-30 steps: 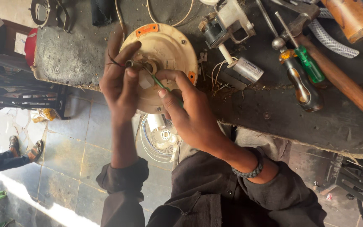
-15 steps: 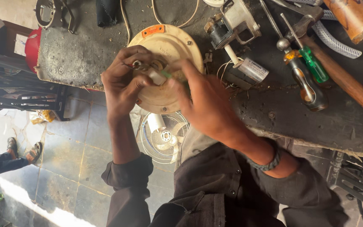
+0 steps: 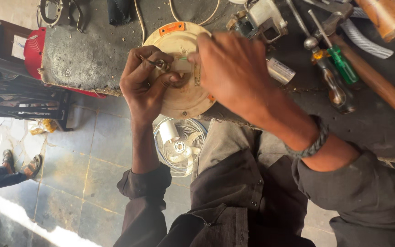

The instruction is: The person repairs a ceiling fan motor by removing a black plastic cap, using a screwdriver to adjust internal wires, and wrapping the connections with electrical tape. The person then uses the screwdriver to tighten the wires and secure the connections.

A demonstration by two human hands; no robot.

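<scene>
A repair workshop: grimy workbench point(image 3: 92, 59) strewn with screwdrivers point(image 3: 341, 64), a hammer point(image 3: 376, 82), motor parts point(image 3: 261, 18).

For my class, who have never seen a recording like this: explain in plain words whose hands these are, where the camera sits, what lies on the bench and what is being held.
There is no machine here. The camera is worn on a person's head and looks down, so you see that person's own two bare hands and dark sleeves from above.

The left hand pinches a small metal part over a round cream disc with an orange tab, which rests on the edge of a dark, dusty workbench. The right hand, with a braided wristband, reaches over the disc, and its fingertips meet the same spot; what it grips is hidden.

On the bench to the right lie a green-handled screwdriver, a hammer with a wooden handle and a small silver cylinder. Below, on the tiled floor, lies a white fan.
</scene>
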